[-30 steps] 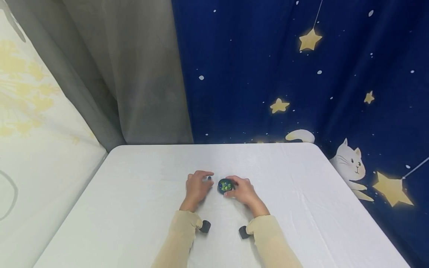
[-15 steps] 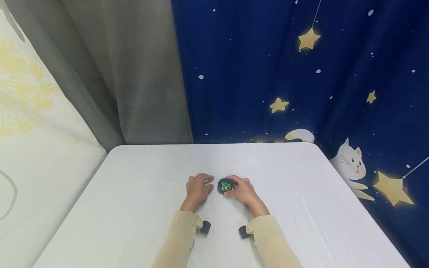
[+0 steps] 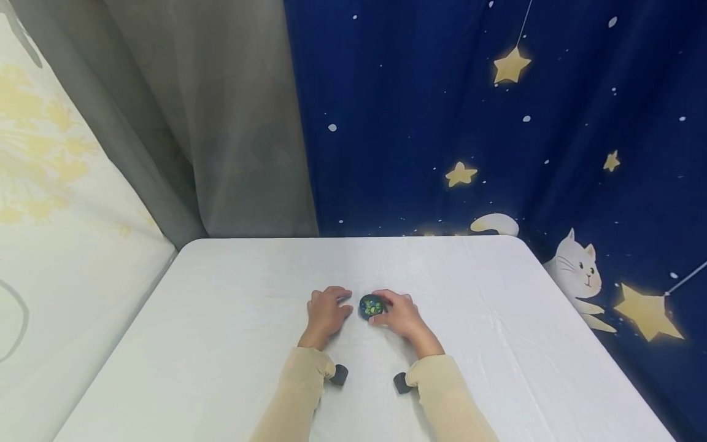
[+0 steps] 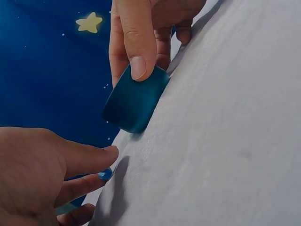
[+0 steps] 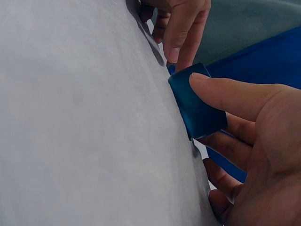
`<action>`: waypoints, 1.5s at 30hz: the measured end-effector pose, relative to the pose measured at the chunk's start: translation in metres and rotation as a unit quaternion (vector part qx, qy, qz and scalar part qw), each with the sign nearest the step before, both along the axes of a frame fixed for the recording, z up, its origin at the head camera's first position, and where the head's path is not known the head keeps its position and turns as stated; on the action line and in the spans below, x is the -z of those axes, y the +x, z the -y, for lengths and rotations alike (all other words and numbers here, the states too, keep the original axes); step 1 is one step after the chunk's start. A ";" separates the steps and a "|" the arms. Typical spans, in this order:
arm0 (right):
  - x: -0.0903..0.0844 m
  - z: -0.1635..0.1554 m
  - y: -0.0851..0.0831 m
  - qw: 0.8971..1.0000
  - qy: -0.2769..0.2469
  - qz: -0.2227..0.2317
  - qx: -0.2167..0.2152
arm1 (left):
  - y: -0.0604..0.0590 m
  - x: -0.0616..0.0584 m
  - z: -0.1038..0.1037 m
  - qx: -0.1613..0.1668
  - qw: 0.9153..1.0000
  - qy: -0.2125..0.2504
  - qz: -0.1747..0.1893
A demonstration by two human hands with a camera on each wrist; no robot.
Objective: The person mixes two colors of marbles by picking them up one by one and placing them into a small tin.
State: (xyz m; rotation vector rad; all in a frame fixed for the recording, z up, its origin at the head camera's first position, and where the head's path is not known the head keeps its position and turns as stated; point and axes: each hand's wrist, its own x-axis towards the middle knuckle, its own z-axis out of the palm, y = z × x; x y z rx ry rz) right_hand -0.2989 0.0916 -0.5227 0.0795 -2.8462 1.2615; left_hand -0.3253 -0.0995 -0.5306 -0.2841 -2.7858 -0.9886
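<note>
My right hand point(image 3: 403, 314) grips a squat, round, dark teal piece point(image 3: 371, 307) near the middle of the white table. Green and blue spots cover the top, and the smooth curved side point(image 5: 197, 106) shows in the right wrist view. The thumb presses one side, with fingers behind it. To its left, my left hand point(image 3: 327, 312) has thumb and fingers bent around a small shiny blue ball-like piece point(image 4: 105, 174), seen at the fingertips in the left wrist view. How firmly it is pinched is partly hidden. A narrow gap separates the left fingertips from the teal piece.
The white-covered table point(image 3: 248, 270) has rounded far corners. Behind it hang a grey curtain point(image 3: 248, 123) and a blue star-patterned curtain point(image 3: 397, 123). Black wrist-worn devices sit at the left cuff point(image 3: 339, 375) and right cuff point(image 3: 402, 383).
My left hand has dipped slightly and turned, so the small blue piece is harder to see from the head view. The right hand and the teal piece stay in place.
</note>
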 end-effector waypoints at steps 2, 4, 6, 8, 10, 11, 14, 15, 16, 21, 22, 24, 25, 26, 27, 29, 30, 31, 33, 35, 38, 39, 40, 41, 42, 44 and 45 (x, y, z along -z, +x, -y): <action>0.000 0.000 0.001 1.000 0.002 0.002 0.000 | 0.000 0.000 -0.001 -0.006 1.000 0.005 0.006; 0.000 0.000 0.001 1.000 0.006 0.002 0.000 | 0.001 -0.001 -0.002 -0.013 1.000 0.007 0.008; 0.001 0.000 0.001 1.000 0.009 0.004 -0.001 | 0.002 -0.001 -0.003 -0.021 1.000 0.010 0.010; 0.001 0.000 0.002 1.000 0.010 0.005 -0.001 | 0.002 -0.001 -0.003 -0.028 0.999 0.015 0.008; 0.001 -0.001 0.002 1.000 0.008 0.007 -0.002 | 0.003 -0.001 -0.003 -0.034 0.999 0.020 0.002; 0.001 -0.001 0.002 1.000 0.008 0.006 -0.002 | 0.003 -0.001 -0.003 -0.036 0.999 0.022 -0.001; 0.001 -0.002 0.002 1.000 0.007 0.005 -0.003 | 0.003 -0.001 -0.003 -0.040 0.999 0.029 -0.017; 0.001 -0.002 0.002 1.000 0.007 0.005 -0.003 | 0.003 -0.001 -0.003 -0.041 0.998 0.031 -0.022; 0.001 -0.002 0.002 1.000 0.006 0.006 -0.003 | 0.003 -0.001 -0.002 -0.041 0.998 0.035 -0.025; 0.002 -0.001 0.003 1.000 0.008 0.005 -0.004 | 0.003 -0.003 -0.001 -0.044 0.996 0.060 -0.043; 0.002 -0.001 0.003 1.000 0.008 0.005 -0.004 | 0.004 -0.003 -0.001 -0.045 0.996 0.064 -0.046; 0.002 -0.002 0.003 1.000 0.009 0.005 -0.002 | 0.004 -0.004 0.000 -0.047 0.995 0.074 -0.055; 0.002 -0.002 0.002 1.000 0.009 0.005 -0.001 | 0.004 -0.004 0.000 -0.048 0.994 0.077 -0.059; 0.002 -0.002 0.002 1.000 0.008 0.005 0.000 | 0.003 -0.004 0.000 -0.049 0.994 0.080 -0.063; 0.002 -0.002 0.002 1.000 0.007 0.005 0.002 | 0.003 -0.004 0.000 -0.048 0.993 0.086 -0.067; 0.002 -0.002 0.002 1.000 0.006 0.003 0.002 | 0.002 -0.005 0.000 -0.046 0.992 0.095 -0.072; 0.002 -0.002 0.002 1.000 0.006 0.003 0.002 | 0.002 -0.005 0.000 -0.045 0.991 0.099 -0.074; 0.002 -0.002 0.002 1.000 0.007 0.001 0.001 | 0.002 -0.005 0.000 -0.043 0.991 0.105 -0.075; 0.002 -0.001 0.002 1.000 0.008 0.000 0.000 | 0.001 -0.006 0.000 -0.033 0.990 0.118 -0.073; 0.002 -0.001 0.002 1.000 0.010 -0.002 -0.001 | 0.001 -0.006 0.000 -0.021 0.989 0.129 -0.070; 0.002 -0.001 0.002 1.000 0.010 -0.003 0.000 | 0.001 -0.007 0.000 -0.003 0.988 0.140 -0.062; 0.002 -0.001 0.002 1.000 0.009 -0.002 0.000 | 0.002 -0.008 -0.001 0.001 0.988 0.141 -0.061; 0.002 -0.001 0.002 1.000 0.010 -0.003 0.001 | 0.002 -0.008 -0.001 0.003 0.988 0.141 -0.059; 0.002 -0.001 0.003 1.000 0.009 -0.003 0.001 | 0.002 -0.009 -0.001 0.006 0.988 0.140 -0.061; 0.001 -0.001 0.003 1.000 0.008 -0.002 0.001 | 0.002 -0.009 -0.001 0.009 0.988 0.140 -0.062; 0.001 -0.001 0.003 1.000 0.007 -0.002 0.001 | 0.003 -0.011 -0.002 0.015 0.988 0.140 -0.069; 0.000 -0.001 0.004 1.000 0.007 -0.001 0.001 | 0.003 -0.011 -0.002 0.018 0.987 0.142 -0.074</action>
